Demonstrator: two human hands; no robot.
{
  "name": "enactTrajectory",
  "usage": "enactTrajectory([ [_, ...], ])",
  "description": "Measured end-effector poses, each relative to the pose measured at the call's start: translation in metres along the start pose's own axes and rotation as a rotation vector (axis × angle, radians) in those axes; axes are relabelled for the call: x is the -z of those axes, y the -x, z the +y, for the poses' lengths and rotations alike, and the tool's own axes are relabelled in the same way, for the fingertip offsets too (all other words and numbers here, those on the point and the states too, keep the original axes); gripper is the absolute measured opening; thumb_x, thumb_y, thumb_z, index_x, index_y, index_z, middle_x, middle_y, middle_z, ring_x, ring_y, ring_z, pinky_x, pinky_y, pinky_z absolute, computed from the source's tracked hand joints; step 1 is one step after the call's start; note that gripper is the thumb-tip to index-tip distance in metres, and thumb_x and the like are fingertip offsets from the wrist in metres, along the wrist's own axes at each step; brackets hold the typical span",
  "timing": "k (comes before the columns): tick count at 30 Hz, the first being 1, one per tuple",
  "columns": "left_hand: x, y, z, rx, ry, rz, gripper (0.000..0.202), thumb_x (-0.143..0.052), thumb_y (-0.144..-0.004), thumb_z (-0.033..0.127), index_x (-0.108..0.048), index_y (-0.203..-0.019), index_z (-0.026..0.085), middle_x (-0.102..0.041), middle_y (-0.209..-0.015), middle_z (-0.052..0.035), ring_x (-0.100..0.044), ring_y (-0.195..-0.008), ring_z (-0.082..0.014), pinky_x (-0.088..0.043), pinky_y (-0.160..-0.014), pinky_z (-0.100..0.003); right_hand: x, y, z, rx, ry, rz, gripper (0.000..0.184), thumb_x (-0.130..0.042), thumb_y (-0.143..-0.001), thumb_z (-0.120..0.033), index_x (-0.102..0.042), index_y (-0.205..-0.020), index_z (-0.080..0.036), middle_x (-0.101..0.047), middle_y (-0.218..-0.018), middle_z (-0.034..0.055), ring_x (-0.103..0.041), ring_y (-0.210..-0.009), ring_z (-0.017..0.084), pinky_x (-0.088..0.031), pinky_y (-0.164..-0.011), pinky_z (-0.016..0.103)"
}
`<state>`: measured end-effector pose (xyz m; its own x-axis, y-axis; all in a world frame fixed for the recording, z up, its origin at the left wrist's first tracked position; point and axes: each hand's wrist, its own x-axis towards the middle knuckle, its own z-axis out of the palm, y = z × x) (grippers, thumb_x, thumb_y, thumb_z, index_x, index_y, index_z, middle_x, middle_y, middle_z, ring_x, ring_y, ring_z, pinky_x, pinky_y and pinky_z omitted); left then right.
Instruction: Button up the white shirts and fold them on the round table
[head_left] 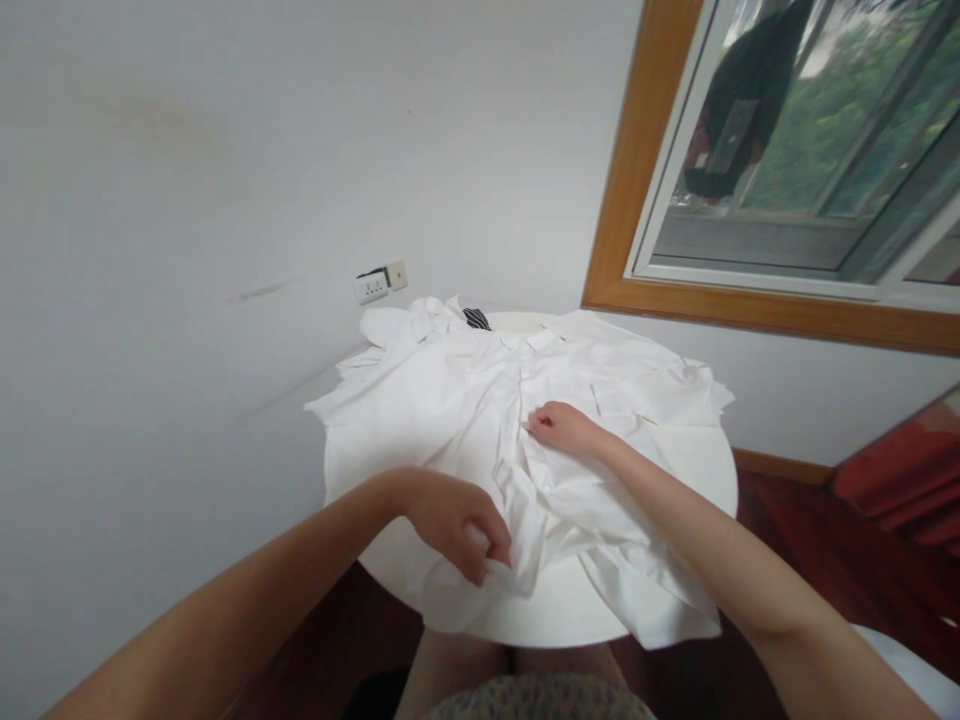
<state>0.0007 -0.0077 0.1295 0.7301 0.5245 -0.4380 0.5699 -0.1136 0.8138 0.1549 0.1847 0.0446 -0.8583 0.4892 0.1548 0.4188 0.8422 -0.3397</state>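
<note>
A white shirt (442, 390) lies spread over a round white table (547, 615), its collar toward the wall and its front facing up. Low on the left front, my left hand (457, 520) pinches the cloth near the hem. My right hand (562, 428) is closed at the middle of the front, its fingertips pinching the edge of the button strip. Wrinkles run through the cloth between both hands. The lower right front hangs past the table's near edge. A chest pocket lies just beyond my right hand.
A black-and-white striped cloth (476, 319) pokes out behind the collar. White wall sockets (372, 288) are mounted behind the table. A wood-framed window (750, 300) is at right, with a red cloth (911, 465) below it. My legs are close to the table's near edge.
</note>
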Motion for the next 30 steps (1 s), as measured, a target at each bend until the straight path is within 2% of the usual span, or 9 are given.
enactTrajectory([
  [4, 0.008, -0.003, 0.0, 0.066, 0.079, -0.108, 0.026, -0.069, -0.072, 0.044, -0.065, -0.079, 0.02, -0.069, -0.079, 0.0014, -0.061, -0.075, -0.014, -0.048, -0.068, -0.023, 0.001, 0.0, -0.005, -0.004, -0.019, 0.012, 0.034, -0.051, -0.087, -0.041, -0.062, -0.066, -0.018, -0.059, -0.065, 0.0012, -0.047, -0.06, 0.011, -0.03, -0.057, 0.023],
  [6, 0.013, -0.006, -0.004, 0.125, 0.156, -0.034, 0.031, -0.065, -0.074, 0.049, -0.061, -0.081, 0.02, -0.069, -0.082, 0.0001, -0.063, -0.071, -0.0144, -0.049, -0.063, -0.024, -0.001, 0.001, -0.011, -0.038, -0.021, 0.025, 0.035, -0.052, -0.086, -0.047, -0.062, -0.067, -0.018, -0.06, -0.067, 0.0017, -0.047, -0.06, 0.011, -0.029, -0.056, 0.023],
  [8, 0.019, -0.012, -0.01, 0.215, 0.115, 0.177, 0.033, -0.056, -0.08, 0.052, -0.057, -0.082, 0.019, -0.068, -0.079, -0.0006, -0.063, -0.062, -0.0138, -0.048, -0.056, -0.025, -0.004, 0.002, -0.017, -0.083, 0.004, 0.032, 0.035, -0.054, -0.084, -0.048, -0.062, -0.067, -0.018, -0.06, -0.068, 0.0025, -0.048, -0.06, 0.012, -0.028, -0.055, 0.023],
  [12, 0.025, -0.03, -0.031, 0.376, -0.407, 0.772, 0.032, -0.047, -0.086, 0.048, -0.055, -0.078, 0.018, -0.06, -0.066, 0.0003, -0.057, -0.058, -0.0135, -0.042, -0.058, -0.025, -0.009, 0.005, -0.027, -0.122, 0.103, 0.048, 0.022, -0.058, -0.079, -0.037, -0.062, -0.067, -0.018, -0.061, -0.072, 0.0046, -0.05, -0.065, 0.014, -0.029, -0.057, 0.024],
  [14, 0.022, -0.038, -0.042, 0.383, -0.576, 0.908, 0.035, -0.051, -0.082, 0.053, -0.057, -0.083, 0.019, -0.06, -0.068, -0.0001, -0.056, -0.063, -0.0148, -0.04, -0.06, -0.025, -0.008, 0.007, -0.029, -0.123, 0.11, 0.048, 0.017, -0.056, -0.077, -0.03, -0.062, -0.067, -0.018, -0.061, -0.072, 0.0049, -0.049, -0.064, 0.014, -0.028, -0.057, 0.025],
  [18, 0.009, -0.045, -0.049, 0.245, -0.628, 0.871, 0.043, -0.052, -0.079, 0.062, -0.06, -0.09, 0.021, -0.059, -0.08, -0.0003, -0.055, -0.07, -0.0145, -0.039, -0.065, -0.025, 0.002, 0.007, -0.022, -0.104, -0.023, 0.009, 0.017, -0.05, -0.075, -0.021, -0.058, -0.06, -0.017, -0.055, -0.06, 0.0008, -0.044, -0.056, 0.011, -0.027, -0.054, 0.024],
  [22, 0.006, -0.04, -0.039, 0.046, -0.606, 0.709, 0.023, -0.055, -0.084, 0.04, -0.064, -0.081, 0.019, -0.058, -0.086, -0.0019, -0.055, -0.079, -0.014, -0.039, -0.074, -0.024, 0.016, 0.005, -0.009, -0.085, -0.169, 0.073, 0.019, -0.046, -0.075, -0.02, -0.054, -0.058, -0.016, -0.051, -0.057, -0.0022, -0.043, -0.058, 0.01, -0.029, -0.057, 0.022],
  [24, 0.005, -0.039, -0.033, -0.005, -0.581, 0.702, 0.022, -0.049, -0.088, 0.031, -0.063, -0.077, 0.018, -0.057, -0.086, -0.0028, -0.055, -0.081, -0.0137, -0.04, -0.077, -0.024, 0.023, 0.005, -0.005, -0.082, -0.209, 0.114, 0.018, -0.046, -0.074, -0.022, -0.053, -0.06, -0.016, -0.051, -0.06, -0.0024, -0.044, -0.06, 0.01, -0.03, -0.058, 0.021],
  [30, -0.007, -0.048, -0.035, 0.268, -0.583, 0.919, 0.026, -0.055, -0.083, 0.039, -0.054, -0.097, 0.017, -0.06, -0.08, -0.0024, -0.056, -0.072, -0.0165, -0.04, -0.068, -0.027, 0.027, 0.009, -0.012, -0.133, -0.222, 0.076, 0.012, -0.046, -0.073, -0.022, -0.049, -0.062, -0.018, -0.047, -0.06, -0.0036, -0.043, -0.06, 0.01, -0.029, -0.057, 0.022],
])
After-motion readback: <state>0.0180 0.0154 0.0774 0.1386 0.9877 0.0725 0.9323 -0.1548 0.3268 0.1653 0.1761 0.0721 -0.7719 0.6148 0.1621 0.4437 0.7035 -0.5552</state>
